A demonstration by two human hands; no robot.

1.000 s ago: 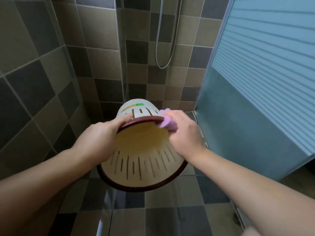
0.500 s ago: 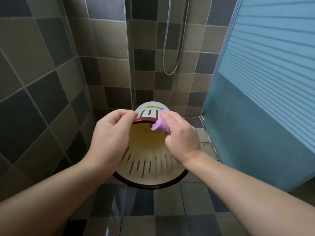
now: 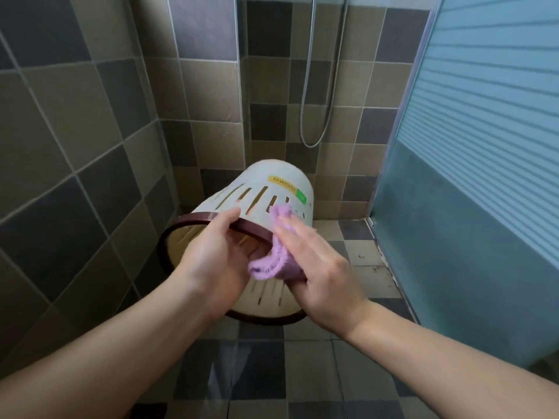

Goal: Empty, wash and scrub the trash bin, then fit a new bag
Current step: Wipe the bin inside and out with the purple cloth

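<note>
Fingers [image 3: 233,214] of the left hand [image 3: 211,255] curl over the brown rim [image 3: 193,220], clamping the trash bin [image 3: 272,192], which is tipped on its side in the shower corner. Flat, nearly closed right hand [image 3: 314,267] presses a purple cloth [image 3: 273,264] across rim and wall. This looks like the scrubbing step; next the bin probably needs turning to reach unwiped slats.
</note>
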